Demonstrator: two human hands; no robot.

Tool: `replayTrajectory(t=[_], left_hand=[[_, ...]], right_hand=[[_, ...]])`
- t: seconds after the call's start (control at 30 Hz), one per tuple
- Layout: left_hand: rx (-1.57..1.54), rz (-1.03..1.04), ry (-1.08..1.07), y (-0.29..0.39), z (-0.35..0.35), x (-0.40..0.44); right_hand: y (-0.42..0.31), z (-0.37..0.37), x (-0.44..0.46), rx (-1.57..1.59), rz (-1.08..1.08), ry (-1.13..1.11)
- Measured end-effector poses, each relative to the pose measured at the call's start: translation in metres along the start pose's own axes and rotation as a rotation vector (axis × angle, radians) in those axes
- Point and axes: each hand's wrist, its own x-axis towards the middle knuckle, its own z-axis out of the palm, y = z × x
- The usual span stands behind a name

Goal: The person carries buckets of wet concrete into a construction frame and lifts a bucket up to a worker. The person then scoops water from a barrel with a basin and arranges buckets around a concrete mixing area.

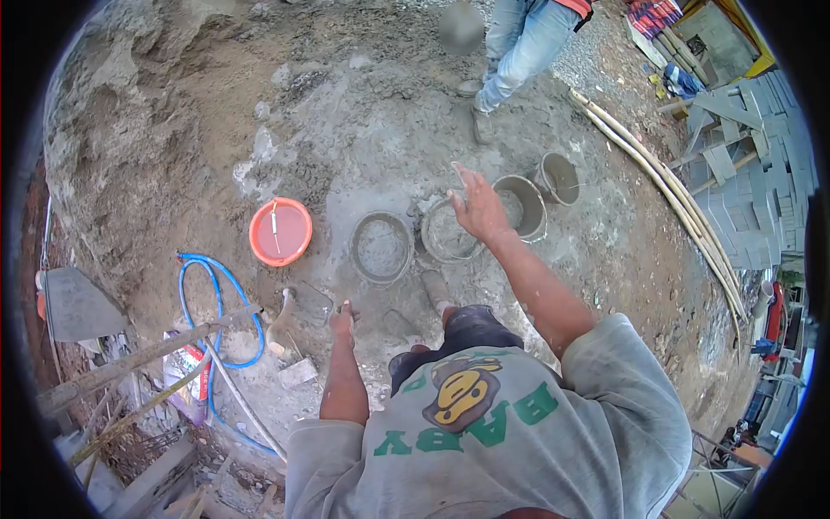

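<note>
My right hand (477, 206) is stretched out with its fingers apart, above a row of dark buckets, and holds nothing. Beneath and beside it are a bucket of wet grey mix (426, 245), partly covered by the hand, and a deeper bucket (538, 232). A third bucket (357, 263), filled with grey mix, stands to the left. Farther right, a bucket (571, 192) leans over on its side. Low on the left, my left hand (344, 323) hangs near my leg with loosely extended fingers and nothing visible in it.
An orange basin (304, 249) of murky water has a thin tool in it. A blue hose (183, 281) and poles (138, 368) lie left. A person in jeans (519, 52) stands ahead beside a blurred round grey object (462, 28). Long poles (661, 182) lie right.
</note>
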Motion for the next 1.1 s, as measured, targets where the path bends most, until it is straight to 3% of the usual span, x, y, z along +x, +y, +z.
replayTrajectory(t=[0.33, 0.43, 0.5, 0.63, 0.67, 0.77, 0.83, 0.93, 1.1], left_hand=[[0.110, -0.215, -0.110, -0.062, -0.046, -0.041], [0.155, -0.112, -0.168, -0.031, -0.036, -0.054], [0.019, 0.141, -0.207, 0.007, -0.016, -0.053], [0.052, 0.669, -0.319, 0.170, 0.035, -0.133], [0.049, 0.853, -0.339, 0.194, 0.043, -0.156], [-0.033, 1.051, -0.427, 0.246, 0.073, -0.204], [-0.057, 1.051, -0.483, 0.255, 0.089, -0.210], [0.199, 1.091, -0.361, 0.247, 0.104, -0.194], [0.455, 0.927, -0.313, 0.218, 0.110, -0.163]], right_hand=[[-0.068, -0.080, 0.001, -0.019, -0.300, 0.396], [-0.079, -0.096, -0.007, -0.030, -0.325, 0.426], [-0.088, -0.103, -0.015, 0.033, -0.270, 0.390], [-0.093, -0.091, -0.028, 0.105, -0.331, 0.406], [-0.098, -0.089, -0.034, 0.112, -0.292, 0.331], [-0.104, -0.074, -0.052, 0.060, -0.245, 0.116], [-0.117, -0.063, -0.073, 0.026, -0.173, -0.157], [-0.132, -0.043, -0.102, -0.045, -0.220, -0.457], [-0.119, -0.011, -0.115, -0.009, -0.329, -0.520]])
